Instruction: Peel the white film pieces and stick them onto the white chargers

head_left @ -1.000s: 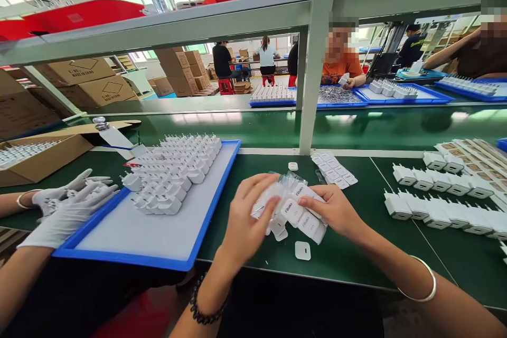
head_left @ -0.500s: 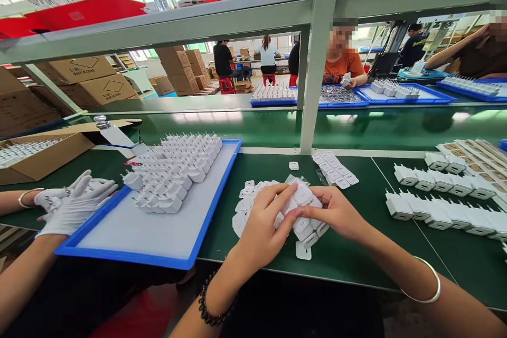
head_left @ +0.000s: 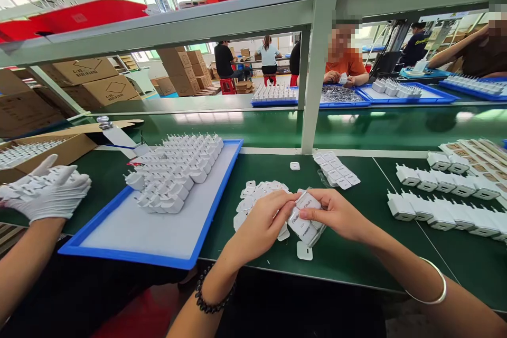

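Observation:
Over the green bench, both my hands hold a block of white charger face plates with dark lettering on several of them. My left hand pinches its upper left corner between thumb and fingers. My right hand grips the right side, thumb across the front. Beside my left hand lies a loose heap of white face plates, partly hidden by that hand. A single white plate rests just below the block, and another small one lies farther back.
A blue-rimmed tray of white plug chargers stands at left, near a co-worker's gloved hands. A sheet of white plates lies behind my right hand. Rows of chargers stand at right. A shelf post rises ahead.
The block has tilted in my hands, and its lettered faces now show. The co-worker's gloved hands have moved left, away from the tray, holding several chargers.

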`<state>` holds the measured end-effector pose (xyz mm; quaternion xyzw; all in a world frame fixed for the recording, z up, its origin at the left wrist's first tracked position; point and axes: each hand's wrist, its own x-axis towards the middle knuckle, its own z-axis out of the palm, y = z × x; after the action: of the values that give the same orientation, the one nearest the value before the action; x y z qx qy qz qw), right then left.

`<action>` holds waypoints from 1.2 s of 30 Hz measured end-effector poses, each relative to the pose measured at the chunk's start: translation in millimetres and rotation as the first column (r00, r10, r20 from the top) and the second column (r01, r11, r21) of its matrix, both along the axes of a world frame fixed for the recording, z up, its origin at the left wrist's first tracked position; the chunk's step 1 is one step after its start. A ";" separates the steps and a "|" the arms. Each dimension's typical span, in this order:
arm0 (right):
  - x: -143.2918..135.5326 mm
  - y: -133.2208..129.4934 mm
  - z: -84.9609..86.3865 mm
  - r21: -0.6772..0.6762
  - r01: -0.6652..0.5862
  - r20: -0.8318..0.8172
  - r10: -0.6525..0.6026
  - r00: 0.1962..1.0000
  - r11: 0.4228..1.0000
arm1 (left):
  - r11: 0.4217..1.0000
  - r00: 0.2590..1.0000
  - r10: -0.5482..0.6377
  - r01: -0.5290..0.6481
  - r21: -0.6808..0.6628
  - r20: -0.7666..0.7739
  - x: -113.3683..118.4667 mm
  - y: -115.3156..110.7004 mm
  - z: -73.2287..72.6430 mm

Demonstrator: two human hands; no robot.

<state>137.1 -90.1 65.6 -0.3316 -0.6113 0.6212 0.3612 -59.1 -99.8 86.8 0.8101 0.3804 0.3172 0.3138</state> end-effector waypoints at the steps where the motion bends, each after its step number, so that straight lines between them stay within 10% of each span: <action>1: 0.1 -0.1 0.5 0.004 -0.001 0.002 0.001 1.000 1.000 | 1.000 0.999 0.024 -0.023 -0.008 0.039 2.1 -1.2 -1.6; 19: -8.5 5.0 2.9 -0.073 -0.010 -0.014 0.009 1.000 0.997 | 0.930 0.926 0.366 -0.363 -0.048 0.087 2.8 25.0 -7.5; 25: 0.2 4.0 3.8 -0.068 0.007 -0.038 -0.009 0.999 0.998 | 0.727 0.741 0.671 -0.661 0.185 0.014 -40.1 46.9 -10.8; 32: 0.2 3.7 6.8 -0.076 0.036 -0.042 -0.039 0.998 0.996 | 0.919 0.858 0.393 -0.376 0.116 -0.330 -45.0 46.3 -29.2; 36: -3.1 4.7 5.0 -0.055 0.057 -0.012 -0.058 0.998 0.997 | 0.911 0.920 0.392 -0.385 0.148 -0.021 -23.4 24.5 -16.3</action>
<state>134.0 -85.5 70.6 -0.3546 -0.5820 0.6291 0.3739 -82.6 -75.3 70.5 0.7462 0.5182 0.3786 0.1771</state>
